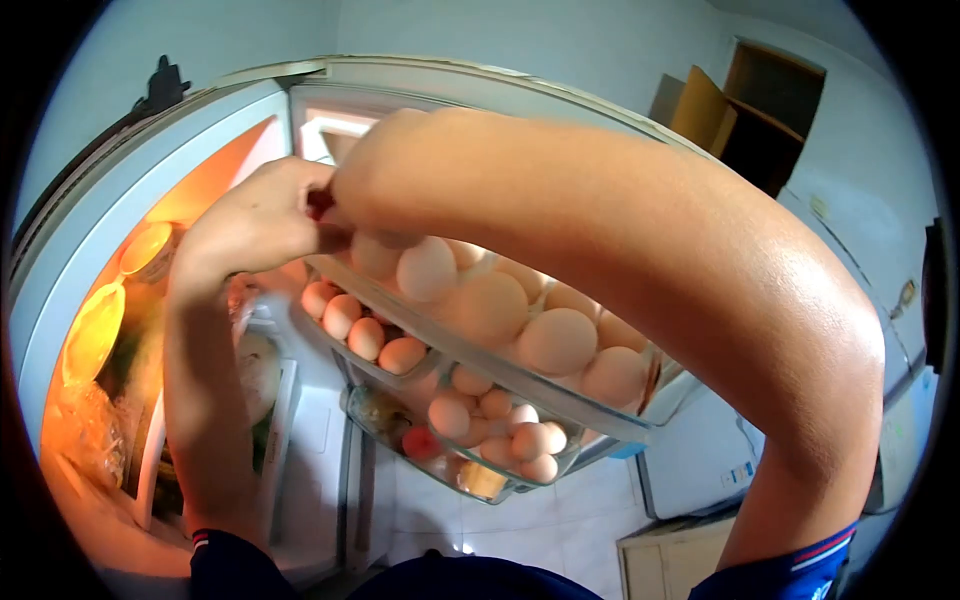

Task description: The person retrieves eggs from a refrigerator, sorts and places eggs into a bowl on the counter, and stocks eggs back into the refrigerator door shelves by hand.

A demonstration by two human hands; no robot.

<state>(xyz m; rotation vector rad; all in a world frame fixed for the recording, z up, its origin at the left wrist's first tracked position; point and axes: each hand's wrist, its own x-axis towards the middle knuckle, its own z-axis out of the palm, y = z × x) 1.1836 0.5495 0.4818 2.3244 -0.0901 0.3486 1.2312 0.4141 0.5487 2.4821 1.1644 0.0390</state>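
Observation:
My left hand (278, 212) is raised at the inner end of the fridge door's top shelf (520, 375), its fingers curled inward. Right against it is my right hand (388, 160), bent at the wrist, with its fingers hidden from view. A small dark red patch shows between the two hands; I cannot make out what it is. Large pale eggs (557, 341) fill the top shelf just below my right forearm. Smaller brown eggs (341, 316) sit in a row in the bin beneath my left hand.
More eggs (497, 424) lie in a lower door bin, above a bin with a red item (420, 442) and a yellowish block (481, 479). Inside the lit fridge at left are yellow bowls (94, 335) and plastic-wrapped food (88, 430). A wooden cabinet (660, 560) stands lower right.

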